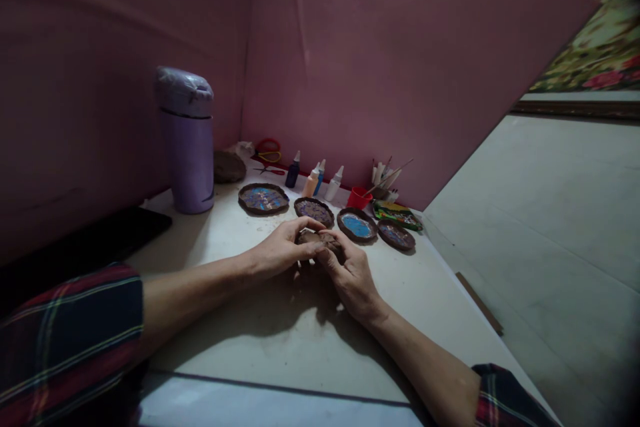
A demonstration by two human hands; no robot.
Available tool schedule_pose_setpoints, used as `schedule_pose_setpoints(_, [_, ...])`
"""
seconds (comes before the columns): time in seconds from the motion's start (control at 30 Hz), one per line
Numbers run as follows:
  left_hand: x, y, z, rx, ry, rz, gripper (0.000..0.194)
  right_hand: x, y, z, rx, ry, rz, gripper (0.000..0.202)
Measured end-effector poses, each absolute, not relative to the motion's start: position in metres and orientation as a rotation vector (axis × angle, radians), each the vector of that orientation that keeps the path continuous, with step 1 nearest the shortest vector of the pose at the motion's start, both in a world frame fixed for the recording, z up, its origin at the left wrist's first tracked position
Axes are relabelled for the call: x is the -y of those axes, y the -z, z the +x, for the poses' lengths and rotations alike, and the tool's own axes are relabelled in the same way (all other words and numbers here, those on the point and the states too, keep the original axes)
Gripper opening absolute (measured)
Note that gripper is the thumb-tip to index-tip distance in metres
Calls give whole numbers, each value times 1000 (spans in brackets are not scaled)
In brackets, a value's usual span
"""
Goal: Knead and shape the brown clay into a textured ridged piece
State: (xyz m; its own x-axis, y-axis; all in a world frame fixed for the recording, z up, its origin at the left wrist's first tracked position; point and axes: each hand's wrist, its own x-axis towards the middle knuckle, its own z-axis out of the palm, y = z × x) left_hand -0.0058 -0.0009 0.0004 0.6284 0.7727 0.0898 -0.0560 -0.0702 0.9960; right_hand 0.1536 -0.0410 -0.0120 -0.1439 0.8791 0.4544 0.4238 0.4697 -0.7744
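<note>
Between both hands is a lump of brown clay (320, 240), held just above the white tabletop. My left hand (287, 246) grips its left side, thumb in front and fingers over the back. On the right side my right hand (353, 274) is closed around it, its thumb pressed near the left thumb. The fingers partly hide the clay's underside and edges. Just beyond the hands stand shallow clay dishes: one with blue streaks (263, 199), one with purple specks (314, 212), one filled with blue (357, 224) and a darker one (396, 234).
A purple tumbler (187, 147) stands at the left near a dark flat object (125, 234). Behind the dishes are paint bottles (311, 182), a red cup (359, 198), brushes (393, 174), scissors (270, 150) and a larger clay lump (229, 166). Pink panels (375, 67) rise behind.
</note>
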Motion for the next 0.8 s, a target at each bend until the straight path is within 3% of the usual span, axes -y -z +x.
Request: schedule_pose_setpoints(0.8, [2, 0, -6, -683, -734, 1564, 48, 39, 13, 155, 1777, -588, -1099, 30])
